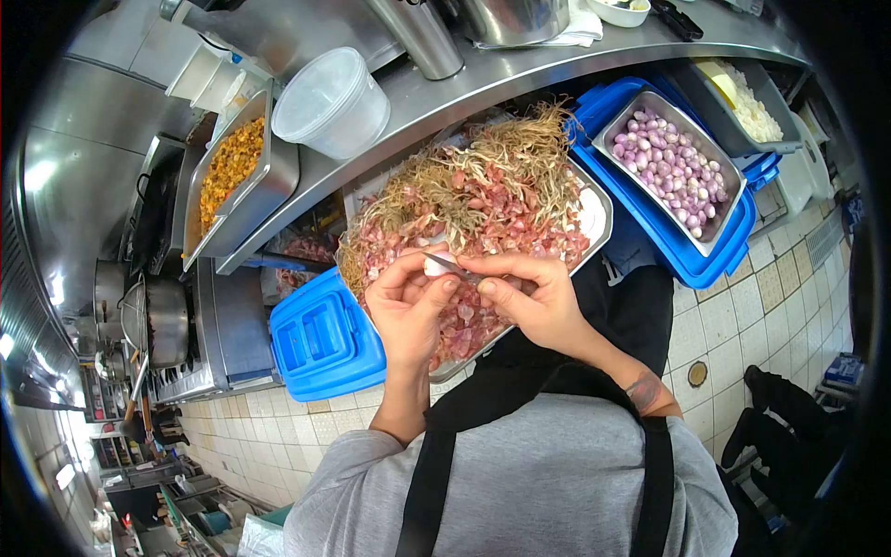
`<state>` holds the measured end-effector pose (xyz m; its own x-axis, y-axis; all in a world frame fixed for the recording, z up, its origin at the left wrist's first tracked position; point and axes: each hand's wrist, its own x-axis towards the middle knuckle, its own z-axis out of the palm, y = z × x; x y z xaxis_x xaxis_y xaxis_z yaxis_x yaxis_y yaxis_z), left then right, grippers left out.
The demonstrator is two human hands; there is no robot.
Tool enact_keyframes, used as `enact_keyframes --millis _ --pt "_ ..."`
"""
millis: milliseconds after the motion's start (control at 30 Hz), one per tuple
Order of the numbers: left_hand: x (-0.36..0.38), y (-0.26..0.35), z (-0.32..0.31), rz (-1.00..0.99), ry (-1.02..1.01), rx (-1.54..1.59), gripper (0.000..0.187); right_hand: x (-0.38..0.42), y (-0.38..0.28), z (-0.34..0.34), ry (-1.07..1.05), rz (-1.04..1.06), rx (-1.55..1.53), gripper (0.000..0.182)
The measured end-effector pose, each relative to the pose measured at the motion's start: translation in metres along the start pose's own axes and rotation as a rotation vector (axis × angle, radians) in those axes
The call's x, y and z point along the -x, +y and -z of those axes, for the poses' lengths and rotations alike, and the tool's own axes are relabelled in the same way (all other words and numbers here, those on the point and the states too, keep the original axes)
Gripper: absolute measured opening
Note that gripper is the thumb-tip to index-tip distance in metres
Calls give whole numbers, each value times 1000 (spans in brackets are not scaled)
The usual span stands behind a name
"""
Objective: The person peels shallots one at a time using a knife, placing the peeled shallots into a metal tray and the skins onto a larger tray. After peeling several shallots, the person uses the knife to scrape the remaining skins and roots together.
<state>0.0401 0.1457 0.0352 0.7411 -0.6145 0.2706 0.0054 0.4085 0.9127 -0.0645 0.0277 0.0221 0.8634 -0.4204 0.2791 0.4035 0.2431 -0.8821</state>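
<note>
My left hand (pixel 411 302) pinches a pale shallot (pixel 433 268) between thumb and fingers. In my right hand (pixel 532 295) is a small knife (pixel 447 265), its blade up against the shallot; the handle is mostly covered by my fingers. Both hands are over a metal tray (pixel 603 232) heaped with pinkish-red shallot skins (pixel 469 320) and dry, stringy roots (pixel 464 190). To the right, a steel pan (pixel 608 141) full of peeled purple shallots (pixel 670 167) rests on a blue lid (pixel 710 269).
A steel counter (pixel 520 65) runs along the far side, bearing a clear plastic tub (pixel 331 104) and a pan of orange-brown food (pixel 232 167). Another blue lid (pixel 325 339) lies left of the tray. A grey bin (pixel 780 139) with white contents stands far right. Someone's dark-clad legs (pixel 789 418) show at lower right.
</note>
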Motion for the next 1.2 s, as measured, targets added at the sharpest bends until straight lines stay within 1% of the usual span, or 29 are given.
enact_keyframes --millis 67,100,167,200,300,400,500,533,633,700,733,833,900,967,1067,1133,1200 --pt "0 4 1 72 -14 -11 32 0 -2 8 -72 -286 -330 26" --pt "-1 7 2 108 -22 -16 32 -1 -2 10 -95 -328 -415 26" --pt "-3 8 4 113 -81 -34 33 -3 0 14 -138 -411 -585 27" --pt "-4 9 5 116 -110 -43 33 -4 5 18 -194 -444 -656 28" --pt "-9 12 4 147 -176 7 33 -5 6 23 -224 -544 -814 29" --pt "-10 11 8 99 -212 -71 33 -5 7 21 -206 -541 -825 29" --pt "-14 8 12 -56 -416 -186 34 -8 15 24 -53 -492 -799 29" --pt "-12 8 9 8 -369 -99 36 -9 13 24 -30 -473 -751 29" --pt "-6 7 0 170 -251 128 41 -11 7 19 -16 -310 -355 28" --pt "-9 7 1 243 -213 235 44 -11 11 18 88 -243 -178 28" --pt "-11 5 3 233 -223 240 46 -11 12 17 138 -208 -89 28" --pt "-15 9 -6 286 -104 292 51 -9 8 18 151 -263 -5 29" --pt "-16 3 -4 271 -79 309 50 -8 7 13 157 -182 177 29" --pt "-15 -6 0 248 -53 293 48 -8 3 11 148 -132 275 29" --pt "-15 -13 6 200 -25 242 46 -7 -4 9 106 -119 250 31" --pt "-14 -12 8 168 -26 242 44 -6 -7 7 76 -129 160 33" --pt "-15 -14 5 123 48 215 41 -4 -13 2 52 -147 46 36"
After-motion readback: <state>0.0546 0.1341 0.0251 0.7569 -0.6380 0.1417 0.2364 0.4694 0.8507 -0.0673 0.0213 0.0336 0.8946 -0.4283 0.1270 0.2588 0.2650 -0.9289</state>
